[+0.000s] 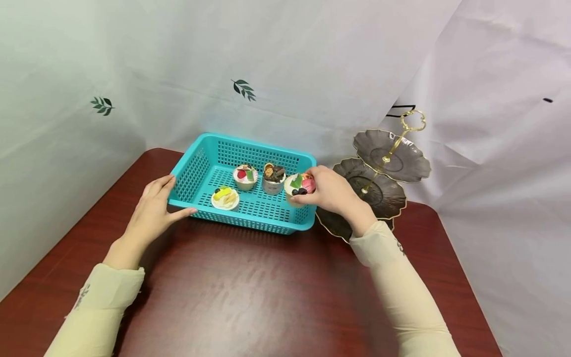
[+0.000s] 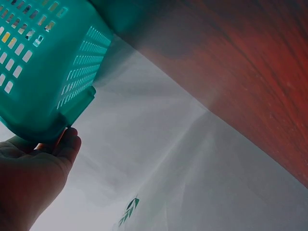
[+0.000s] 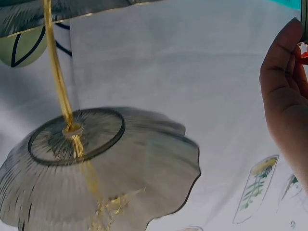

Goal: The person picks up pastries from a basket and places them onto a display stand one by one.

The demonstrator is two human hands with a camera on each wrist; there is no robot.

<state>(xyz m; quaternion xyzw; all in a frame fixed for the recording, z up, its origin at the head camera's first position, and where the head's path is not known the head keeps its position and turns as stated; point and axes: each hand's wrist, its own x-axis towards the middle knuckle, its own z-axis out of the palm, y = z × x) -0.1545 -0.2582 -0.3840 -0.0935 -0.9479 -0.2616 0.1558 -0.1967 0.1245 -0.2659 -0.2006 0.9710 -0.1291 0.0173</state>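
Note:
In the head view my right hand (image 1: 334, 191) pinches a toy dessert cup (image 1: 294, 184) topped with pink fruit, dark berries and a green leaf, at the right end of the turquoise basket (image 1: 250, 225). Fingers partly hide this cup. My left hand (image 1: 149, 210) holds the basket's near left corner, thumb along the front rim and fingers on the left rim. Inside the basket stand a cup with a red berry (image 1: 245, 177), a chocolate-topped cup (image 1: 273, 178) and a yellow-topped cup (image 1: 225, 198). The right wrist view shows my right hand (image 3: 288, 96) at its edge.
Right of the basket stands a tiered stand (image 1: 392, 153) with smoky scalloped plates, gold rims and a gold handle; my right forearm crosses before its lower plates. A dark red wooden table (image 1: 250, 292) carries everything. Pale cloth (image 1: 312, 64) hangs behind.

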